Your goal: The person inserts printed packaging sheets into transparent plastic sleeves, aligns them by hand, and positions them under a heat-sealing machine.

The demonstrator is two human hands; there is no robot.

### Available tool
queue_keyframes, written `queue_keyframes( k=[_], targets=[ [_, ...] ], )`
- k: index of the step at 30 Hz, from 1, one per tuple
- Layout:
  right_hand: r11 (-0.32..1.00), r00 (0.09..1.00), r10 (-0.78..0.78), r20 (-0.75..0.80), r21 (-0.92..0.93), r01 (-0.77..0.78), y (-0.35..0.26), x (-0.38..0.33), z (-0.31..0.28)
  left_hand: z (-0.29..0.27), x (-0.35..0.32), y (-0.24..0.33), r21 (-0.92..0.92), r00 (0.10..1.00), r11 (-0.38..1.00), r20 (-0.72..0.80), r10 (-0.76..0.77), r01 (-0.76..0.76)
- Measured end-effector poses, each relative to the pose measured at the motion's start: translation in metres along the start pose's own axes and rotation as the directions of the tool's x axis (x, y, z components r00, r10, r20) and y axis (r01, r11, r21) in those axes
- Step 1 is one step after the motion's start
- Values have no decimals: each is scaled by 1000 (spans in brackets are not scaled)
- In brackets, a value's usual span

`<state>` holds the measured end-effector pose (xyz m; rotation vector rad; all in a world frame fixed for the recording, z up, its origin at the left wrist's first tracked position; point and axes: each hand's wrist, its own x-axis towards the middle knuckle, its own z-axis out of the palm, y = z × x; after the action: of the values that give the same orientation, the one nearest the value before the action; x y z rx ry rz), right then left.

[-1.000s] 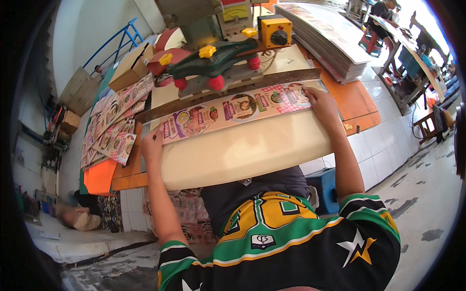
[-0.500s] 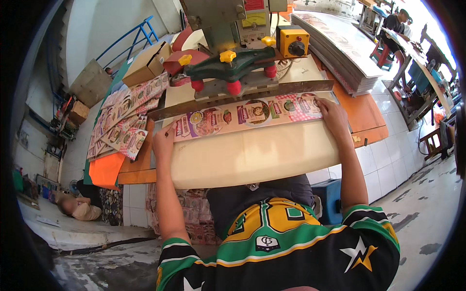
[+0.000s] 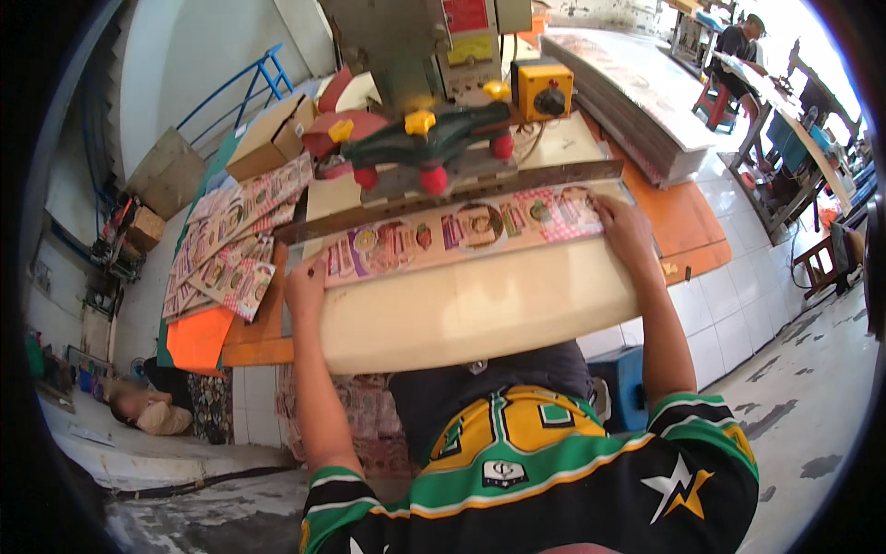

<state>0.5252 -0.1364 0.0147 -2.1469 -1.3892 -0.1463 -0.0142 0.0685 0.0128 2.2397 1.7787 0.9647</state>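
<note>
A long printed strip (image 3: 432,244), pinkish with food pictures, lies across the machine's table in front of me. My left hand (image 3: 305,288) is closed on its left end, and my right hand (image 3: 626,227) has fingers closed over the right end. The strip's far edge runs along a dark metal bar (image 3: 388,210); whether the bar presses on it I cannot tell. Beneath and nearer to me spreads a smooth cream sheet (image 3: 489,300), curving down at its front edge. Above the bar is a dark green press head (image 3: 434,137) with yellow knobs and red fittings.
Several similar printed pieces (image 3: 235,231) are heaped at the left, by an open cardboard box (image 3: 269,138) and an orange sheet (image 3: 199,337). A yellow switch box (image 3: 543,90) sits right of the press. Beyond it rises a stack of large sheets (image 3: 637,115). Other people sit farther off.
The whole view has shifted slightly, so the table and press appear a little farther left. Both hands keep their places at the ends of the strip.
</note>
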Motion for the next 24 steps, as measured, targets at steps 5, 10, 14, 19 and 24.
queue_keyframes(
  k=[5,10,14,19,24],
  targets=[
    [1000,999,-4,-32,22,5,1,5,-1,-16,-8,35,-51,992,994,87,-96,101],
    [1000,1000,9,-27,27,-8,-1,9,0,-13,-2,28,-43,995,997,80,-62,65],
    [998,999,3,-35,66,0,-3,4,-6,-13,-5,22,-97,998,995,56,-21,26],
    [1000,1000,6,-20,31,-6,0,4,1,-9,-1,18,43,998,998,26,50,-51],
    [998,1000,-13,-20,54,14,-4,8,-1,-11,-5,23,-141,999,990,52,-10,17]
  ],
)
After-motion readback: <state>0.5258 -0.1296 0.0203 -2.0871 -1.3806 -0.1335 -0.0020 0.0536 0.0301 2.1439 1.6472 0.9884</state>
